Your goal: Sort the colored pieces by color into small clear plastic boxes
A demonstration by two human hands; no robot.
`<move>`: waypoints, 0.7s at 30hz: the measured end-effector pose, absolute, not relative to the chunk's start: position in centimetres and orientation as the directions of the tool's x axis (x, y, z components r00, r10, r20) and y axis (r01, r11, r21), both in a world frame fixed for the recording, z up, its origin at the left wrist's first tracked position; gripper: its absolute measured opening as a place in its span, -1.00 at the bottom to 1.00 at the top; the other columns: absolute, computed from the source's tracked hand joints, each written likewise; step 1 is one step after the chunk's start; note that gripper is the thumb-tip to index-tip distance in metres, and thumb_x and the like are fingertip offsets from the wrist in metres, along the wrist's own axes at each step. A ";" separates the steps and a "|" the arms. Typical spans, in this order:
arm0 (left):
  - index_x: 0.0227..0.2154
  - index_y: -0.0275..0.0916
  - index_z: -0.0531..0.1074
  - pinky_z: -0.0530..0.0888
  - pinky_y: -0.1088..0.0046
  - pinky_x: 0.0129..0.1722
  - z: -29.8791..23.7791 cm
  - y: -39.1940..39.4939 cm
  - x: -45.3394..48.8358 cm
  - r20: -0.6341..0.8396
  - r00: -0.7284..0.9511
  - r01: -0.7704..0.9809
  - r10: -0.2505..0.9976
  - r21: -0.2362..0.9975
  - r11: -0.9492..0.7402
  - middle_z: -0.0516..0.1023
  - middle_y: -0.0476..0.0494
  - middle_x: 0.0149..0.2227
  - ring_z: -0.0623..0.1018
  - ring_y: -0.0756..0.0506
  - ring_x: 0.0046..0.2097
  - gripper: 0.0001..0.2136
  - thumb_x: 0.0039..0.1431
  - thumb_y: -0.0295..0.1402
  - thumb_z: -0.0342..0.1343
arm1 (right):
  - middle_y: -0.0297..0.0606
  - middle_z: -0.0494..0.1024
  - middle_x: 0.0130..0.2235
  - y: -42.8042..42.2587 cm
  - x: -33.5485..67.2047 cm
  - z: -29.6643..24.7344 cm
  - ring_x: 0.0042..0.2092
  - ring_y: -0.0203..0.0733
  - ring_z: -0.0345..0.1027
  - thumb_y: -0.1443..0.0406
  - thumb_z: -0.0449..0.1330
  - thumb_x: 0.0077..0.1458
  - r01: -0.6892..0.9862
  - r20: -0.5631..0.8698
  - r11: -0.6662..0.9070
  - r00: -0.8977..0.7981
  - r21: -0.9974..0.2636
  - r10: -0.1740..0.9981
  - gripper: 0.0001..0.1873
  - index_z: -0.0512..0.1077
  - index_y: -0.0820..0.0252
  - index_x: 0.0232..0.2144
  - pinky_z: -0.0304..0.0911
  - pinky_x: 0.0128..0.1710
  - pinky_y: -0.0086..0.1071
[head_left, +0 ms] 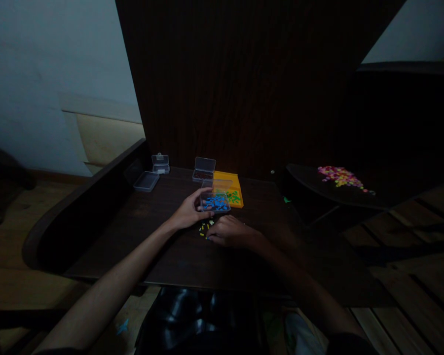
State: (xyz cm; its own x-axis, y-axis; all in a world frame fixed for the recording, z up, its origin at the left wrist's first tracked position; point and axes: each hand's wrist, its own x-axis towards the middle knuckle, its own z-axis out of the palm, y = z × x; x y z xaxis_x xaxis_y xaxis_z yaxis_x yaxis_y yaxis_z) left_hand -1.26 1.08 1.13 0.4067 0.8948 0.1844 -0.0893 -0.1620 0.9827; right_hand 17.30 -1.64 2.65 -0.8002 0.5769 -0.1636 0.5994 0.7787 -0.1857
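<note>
My left hand (190,209) grips a clear plastic box (225,211) by its left side, thumb and fingers around it, its lid tipped back. Small blue pieces (215,202) lie in the box. Just below it my right hand (230,230) rests low over the table, fingers pinched together. A tiny bluish speck shows at its fingertips; whether it is held I cannot tell. Beside those fingertips, small yellow and whitish pieces (202,228) lie loose on the dark table (185,266). Behind the clear box stands an open yellow box (240,197) with small green pieces (234,197).
An open clear box (203,175) with dark red pieces stands at the back. To its left are a small clear case (161,165) and a clear tray (147,182). Colourful beads (342,176) are heaped on a ledge at right. A raised wooden side (85,202) borders the left.
</note>
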 end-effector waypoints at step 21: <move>0.16 -0.26 0.20 0.50 0.24 -0.06 1.1 1.0 -1.2 0.188 0.486 -0.101 0.854 0.982 -0.159 0.48 -0.21 -0.09 0.53 -0.11 -0.09 -0.28 -0.11 -0.48 0.32 | -0.48 0.26 -0.57 2.1 18.1 7.1 -0.51 -0.40 0.07 0.38 0.25 0.04 0.603 0.111 0.688 -0.714 -0.404 0.691 -0.90 0.55 0.26 -0.33 -0.08 -0.45 -0.49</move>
